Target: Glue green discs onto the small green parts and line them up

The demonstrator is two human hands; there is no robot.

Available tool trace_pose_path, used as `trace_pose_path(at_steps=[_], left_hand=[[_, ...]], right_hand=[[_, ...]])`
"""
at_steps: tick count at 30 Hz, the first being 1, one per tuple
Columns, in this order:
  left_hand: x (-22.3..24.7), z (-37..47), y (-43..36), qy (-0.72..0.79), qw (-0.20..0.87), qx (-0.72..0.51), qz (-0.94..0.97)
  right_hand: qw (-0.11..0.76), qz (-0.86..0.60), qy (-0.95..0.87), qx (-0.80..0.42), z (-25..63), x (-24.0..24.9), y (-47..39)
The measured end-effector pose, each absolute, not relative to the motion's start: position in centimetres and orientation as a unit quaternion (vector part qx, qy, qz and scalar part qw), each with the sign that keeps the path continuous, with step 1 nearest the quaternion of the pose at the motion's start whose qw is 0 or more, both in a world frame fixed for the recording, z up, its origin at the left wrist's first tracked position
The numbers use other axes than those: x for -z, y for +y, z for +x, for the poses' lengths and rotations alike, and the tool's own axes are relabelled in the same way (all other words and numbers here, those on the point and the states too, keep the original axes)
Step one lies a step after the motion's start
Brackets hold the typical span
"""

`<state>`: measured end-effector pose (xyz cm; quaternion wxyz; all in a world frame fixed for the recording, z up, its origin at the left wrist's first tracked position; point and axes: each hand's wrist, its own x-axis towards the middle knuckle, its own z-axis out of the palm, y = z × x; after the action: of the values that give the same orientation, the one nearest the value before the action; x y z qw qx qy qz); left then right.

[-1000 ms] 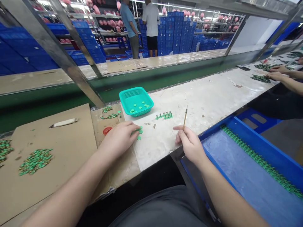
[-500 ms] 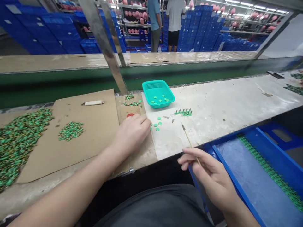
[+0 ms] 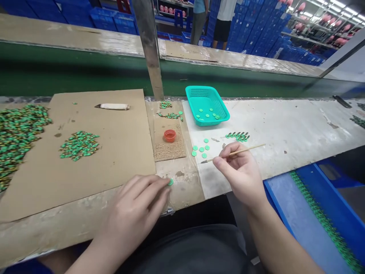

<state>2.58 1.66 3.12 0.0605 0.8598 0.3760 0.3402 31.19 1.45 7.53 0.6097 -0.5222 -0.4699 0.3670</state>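
My left hand (image 3: 139, 201) is closed, thumb and fingers pinching a small green disc (image 3: 170, 182) just above the bench's front edge. In my right hand (image 3: 239, 173) is a thin paintbrush (image 3: 242, 150), its dark tip pointing left over the white sheet. Several loose green discs (image 3: 202, 149) lie just beyond the brush tip. A small red cup (image 3: 170, 136) stands on a brown textured board (image 3: 170, 152) to their left. Behind the right hand, green discs with dark upright pieces (image 3: 238, 136) stand in rows.
A turquoise basket (image 3: 196, 102) holds several green discs. On the cardboard (image 3: 128, 148) lie a small pile of green-and-gold pieces (image 3: 80, 145) and a white-wrapped pointed tool (image 3: 114, 107). A larger heap (image 3: 19, 133) is at far left. A metal post (image 3: 151, 57) rises behind; a blue crate (image 3: 327, 190) sits lower right.
My left hand has drawn back toward the bench edge with a green disc, uncovering the red cup. My right hand has risen over the bench, turning the brush tip leftward. The view has tilted down.
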Motion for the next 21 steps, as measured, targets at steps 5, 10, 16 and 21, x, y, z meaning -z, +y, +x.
trace_pose_path(at_steps=[5,10,16,21], left_hand=[[-2.8,2.2,1.3,0.330,0.008,-0.314,0.890],[-2.2,2.1,1.1,0.327,0.011,-0.308,0.893],[0.1,2.1,0.2,0.341,0.041,-0.329,0.879],[1.4,2.7,0.1,0.362,0.048,-0.389,0.846]], right_hand=[[0.597,-0.518,-0.466,-0.397,29.9,-7.2,4.8],[0.524,-0.514,-0.545,-0.405,28.4,-8.4,8.8],[0.490,-0.476,-0.698,-0.215,26.1,-8.6,13.0],[0.416,-0.477,-0.769,-0.092,25.5,-7.3,14.0]])
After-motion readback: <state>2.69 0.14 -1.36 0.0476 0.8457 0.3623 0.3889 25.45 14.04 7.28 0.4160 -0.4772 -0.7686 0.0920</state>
